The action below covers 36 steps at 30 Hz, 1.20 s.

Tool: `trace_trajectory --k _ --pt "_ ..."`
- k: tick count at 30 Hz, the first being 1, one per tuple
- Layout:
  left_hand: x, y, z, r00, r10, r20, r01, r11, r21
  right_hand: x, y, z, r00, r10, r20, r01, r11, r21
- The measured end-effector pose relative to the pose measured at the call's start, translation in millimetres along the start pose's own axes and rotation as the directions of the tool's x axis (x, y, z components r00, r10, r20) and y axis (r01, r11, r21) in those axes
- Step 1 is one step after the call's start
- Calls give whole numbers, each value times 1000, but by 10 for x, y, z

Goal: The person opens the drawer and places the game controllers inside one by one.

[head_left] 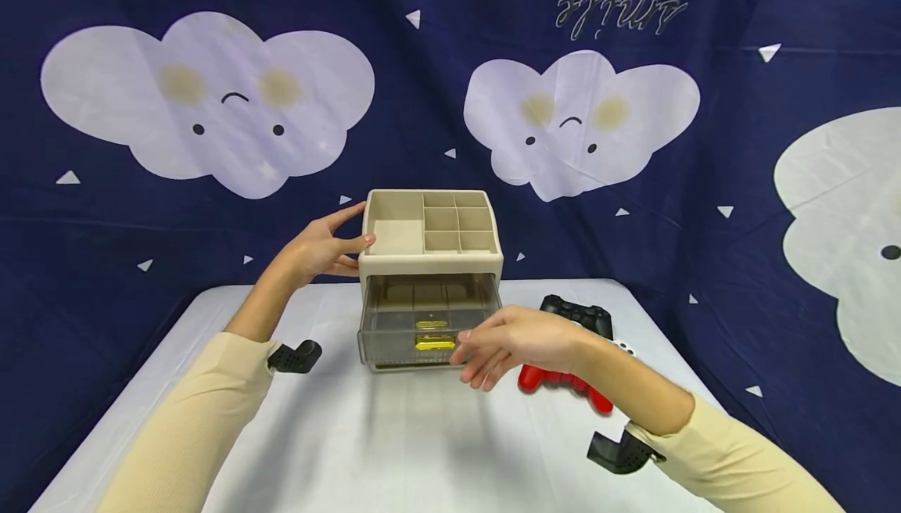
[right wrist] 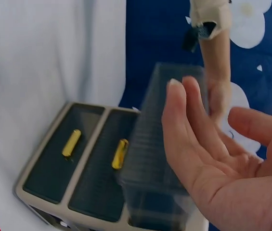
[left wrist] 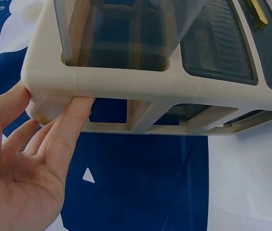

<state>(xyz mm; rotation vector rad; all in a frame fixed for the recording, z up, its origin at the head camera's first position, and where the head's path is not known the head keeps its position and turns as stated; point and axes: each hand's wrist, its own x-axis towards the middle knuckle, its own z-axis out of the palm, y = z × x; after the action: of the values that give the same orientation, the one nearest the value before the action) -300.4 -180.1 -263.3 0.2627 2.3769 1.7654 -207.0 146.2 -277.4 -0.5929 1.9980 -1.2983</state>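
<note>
A cream desktop organizer (head_left: 431, 265) stands on the table with its compartment top facing me. Its clear top drawer (head_left: 383, 347) is pulled out, and no contents can be seen in it. My left hand (head_left: 317, 251) holds the organizer's upper left corner, thumb at the rim and fingers along the side wall (left wrist: 111, 84). Just before the drawer's right front corner is my right hand (head_left: 524, 337), its fingers loosely extended, holding nothing. Seen from the right wrist, the hand (right wrist: 213, 163) is beside the drawer (right wrist: 150, 159); whether they touch I cannot tell.
Right of the organizer lie a black game controller (head_left: 579, 314) and a red one (head_left: 563, 382), partly hidden by my right arm. Lower drawers (right wrist: 66, 154) with gold handles are closed. A dark blue curtain (head_left: 422, 67) with clouds hangs behind the white table (head_left: 317, 435).
</note>
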Motion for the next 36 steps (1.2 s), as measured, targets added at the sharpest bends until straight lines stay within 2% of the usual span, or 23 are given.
trace_trajectory --k 5,11,18,31,36 --pt "-1 -2 -1 1000 -1 4 0 1000 4 -51 -67 -105 1000 -8 12 8 1000 -16" --pt "0 -3 1 1000 -3 3 3 1000 1 -121 -93 -296 999 -37 -38 37 999 11" --pt "-19 -6 1 1000 0 2 0 1000 16 -164 -42 -529 996 -30 -86 32 999 19" --pt "-28 6 -8 1000 15 5 -15 1000 15 -260 259 -868 979 24 -205 -12 998 61" --pt "-27 8 -7 1000 15 5 -16 1000 12 -277 443 -963 963 54 -266 -39 997 62"
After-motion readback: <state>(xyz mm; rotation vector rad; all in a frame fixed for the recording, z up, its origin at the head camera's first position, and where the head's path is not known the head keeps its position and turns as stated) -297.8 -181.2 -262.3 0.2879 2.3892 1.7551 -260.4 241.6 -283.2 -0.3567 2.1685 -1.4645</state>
